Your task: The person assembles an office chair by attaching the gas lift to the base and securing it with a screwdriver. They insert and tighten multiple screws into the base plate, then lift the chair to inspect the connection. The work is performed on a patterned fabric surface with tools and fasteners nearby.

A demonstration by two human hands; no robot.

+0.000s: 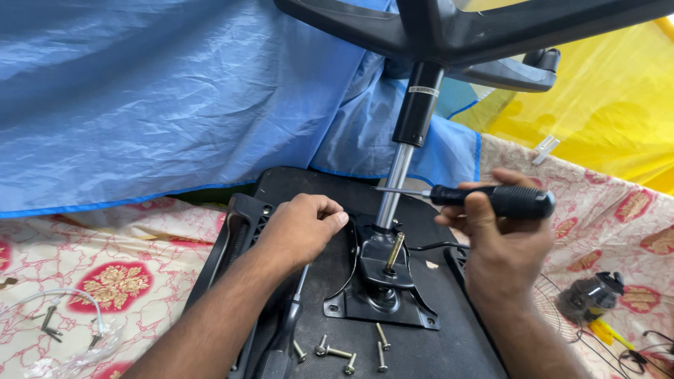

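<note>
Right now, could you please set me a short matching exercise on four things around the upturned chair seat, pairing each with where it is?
Things:
1. screwdriver
2. loose screws
3. left hand
4. gas cylinder

Places:
A. lying on the seat underside, below the metal plate
B. rising from the plate up to the chair base
C. held in the right hand
D. resting on the seat, left of the plate

Pairs: 1-C, 2-A, 3-D, 4-B

Single head camera, close range, facing down and forward onto overturned chair seat (393, 330); both hands in frame.
</note>
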